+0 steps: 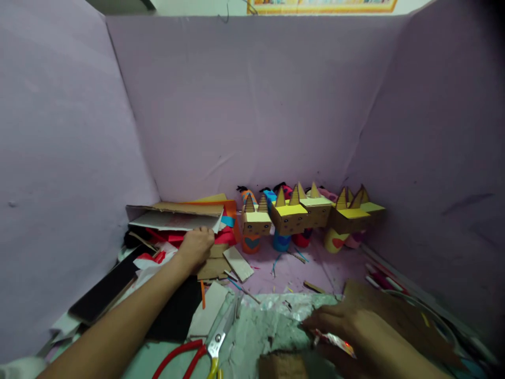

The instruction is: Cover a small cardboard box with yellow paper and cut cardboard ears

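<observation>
My left hand [198,245] is closed, reaching into a pile of craft scraps. Its fingers are at the lower right corner of a folded white-and-brown cardboard piece [177,218]; what they grip is hidden. My right hand [341,323] is low at the front, its fingers curled around a small shiny silver-and-red thing [335,342], perhaps a tube or wrapper. Just left of it is a brown cardboard piece [282,366], cut off by the bottom edge. Scissors with red and yellow handles [215,342] lie with their blades apart between my hands.
Several cardboard animal figures with pointed ears [290,213] and coloured bodies stand along the back. A black flat panel [104,287] and red scraps lie at left. Loose cardboard strips [239,263] lie mid-floor. Lilac walls [256,105] enclose three sides. Pens [386,279] lie at right.
</observation>
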`<state>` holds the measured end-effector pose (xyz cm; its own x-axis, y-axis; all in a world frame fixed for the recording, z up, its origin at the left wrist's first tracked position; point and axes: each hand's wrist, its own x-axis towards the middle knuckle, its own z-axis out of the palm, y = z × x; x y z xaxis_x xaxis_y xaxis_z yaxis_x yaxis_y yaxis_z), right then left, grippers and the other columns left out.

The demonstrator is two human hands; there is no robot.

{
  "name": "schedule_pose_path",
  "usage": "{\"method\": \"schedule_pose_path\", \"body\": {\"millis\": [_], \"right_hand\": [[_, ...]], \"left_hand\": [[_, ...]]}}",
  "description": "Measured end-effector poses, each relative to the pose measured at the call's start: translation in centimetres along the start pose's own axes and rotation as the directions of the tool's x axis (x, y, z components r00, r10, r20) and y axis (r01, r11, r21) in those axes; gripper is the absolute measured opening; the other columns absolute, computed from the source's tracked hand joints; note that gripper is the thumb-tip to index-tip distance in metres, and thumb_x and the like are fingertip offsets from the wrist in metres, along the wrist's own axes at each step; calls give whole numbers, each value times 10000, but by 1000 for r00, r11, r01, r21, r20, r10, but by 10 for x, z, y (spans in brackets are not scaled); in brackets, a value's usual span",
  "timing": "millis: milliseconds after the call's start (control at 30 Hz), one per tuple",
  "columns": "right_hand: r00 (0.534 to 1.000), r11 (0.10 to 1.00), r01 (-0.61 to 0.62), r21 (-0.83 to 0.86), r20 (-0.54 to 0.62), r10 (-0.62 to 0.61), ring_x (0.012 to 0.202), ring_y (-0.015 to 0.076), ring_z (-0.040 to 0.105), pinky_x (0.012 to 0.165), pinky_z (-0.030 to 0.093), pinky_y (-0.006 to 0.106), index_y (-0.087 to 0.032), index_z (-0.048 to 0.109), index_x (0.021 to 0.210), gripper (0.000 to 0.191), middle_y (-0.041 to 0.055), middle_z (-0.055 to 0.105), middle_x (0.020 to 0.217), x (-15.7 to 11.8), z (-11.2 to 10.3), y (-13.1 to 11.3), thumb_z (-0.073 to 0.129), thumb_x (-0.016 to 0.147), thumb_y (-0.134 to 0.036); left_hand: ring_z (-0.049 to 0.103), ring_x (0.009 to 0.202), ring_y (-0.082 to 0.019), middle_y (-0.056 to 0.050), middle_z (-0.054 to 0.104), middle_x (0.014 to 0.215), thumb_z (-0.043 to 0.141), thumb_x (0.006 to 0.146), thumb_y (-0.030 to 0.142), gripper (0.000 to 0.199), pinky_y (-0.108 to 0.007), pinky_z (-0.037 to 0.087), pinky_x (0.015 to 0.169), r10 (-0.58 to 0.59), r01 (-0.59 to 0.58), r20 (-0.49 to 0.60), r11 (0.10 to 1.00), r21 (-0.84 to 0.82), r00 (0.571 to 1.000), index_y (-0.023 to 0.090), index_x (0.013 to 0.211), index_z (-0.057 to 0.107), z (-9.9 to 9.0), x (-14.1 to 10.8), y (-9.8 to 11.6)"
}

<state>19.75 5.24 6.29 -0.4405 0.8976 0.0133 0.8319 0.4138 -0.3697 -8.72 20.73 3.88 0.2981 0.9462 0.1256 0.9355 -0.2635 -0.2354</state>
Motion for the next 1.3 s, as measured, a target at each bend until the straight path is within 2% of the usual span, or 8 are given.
{"method": "schedule_pose_path", "body": {"millis": [100,233,433,633,733,1033,1167,1300], "right_hand": [[996,998,39,51,77,-43,763,197,645,621,447,251,-258,664,916,241,30,694,846,16,3,-5,514,751,-167],[996,996,75,54,52,-78,842,214,636,725,439,286,-251,655,987,252,46,691,926,42,9,-20,529,771,-220],[986,994,113,7,120,-113,924,245,620,781,434,315,-220,650,1032,292,72,682,1000,77,16,-41,548,759,-221],[969,981,195,-14,155,-191,930,206,606,781,423,263,-192,644,1005,255,91,654,1001,118,34,-50,507,792,-164],[970,974,220,-48,117,-213,980,202,580,803,418,248,-165,634,989,224,107,624,1039,151,45,-56,508,804,-179],[998,979,-56,-197,-42,48,960,258,601,781,458,303,-20,596,1025,312,239,584,1080,258,74,-71,411,774,-12],[997,968,-76,-238,-1,78,975,301,600,776,466,350,-46,616,1020,306,236,618,1041,273,76,-78,408,798,-74],[986,973,95,-211,152,-64,984,281,589,772,471,332,-168,609,1041,300,136,636,1036,259,71,-87,505,784,-285]], "left_hand": [[610,843,-279,-192,607,925,403,739,56,307,-356,445,668,-37,38,-34,999,39,999,75,993,574,-13,0,-16],[621,850,-295,-187,615,969,436,752,120,312,-381,447,681,-84,90,-73,993,81,994,104,1040,554,-29,9,-28],[609,910,-306,-165,651,987,474,739,172,303,-362,436,718,-56,66,-84,990,126,995,127,1018,584,-52,30,-43],[608,909,-332,-176,672,949,520,708,223,285,-382,428,730,-15,23,-56,989,148,998,119,944,642,-69,44,-58],[603,926,-329,-177,670,964,523,703,212,290,-384,421,753,-25,34,-64,988,148,998,109,944,648,-72,48,-62],[605,929,-300,-152,674,968,531,704,210,294,-365,431,779,-126,135,-113,987,82,986,124,955,658,-69,52,-60],[608,928,-285,-143,670,979,511,724,225,328,-348,446,763,-191,198,-148,980,31,970,141,1014,641,-65,52,-59],[608,931,-277,-125,672,978,506,733,232,311,-342,450,769,-215,215,-157,976,-13,964,156,998,648,-62,48,-60]]}}
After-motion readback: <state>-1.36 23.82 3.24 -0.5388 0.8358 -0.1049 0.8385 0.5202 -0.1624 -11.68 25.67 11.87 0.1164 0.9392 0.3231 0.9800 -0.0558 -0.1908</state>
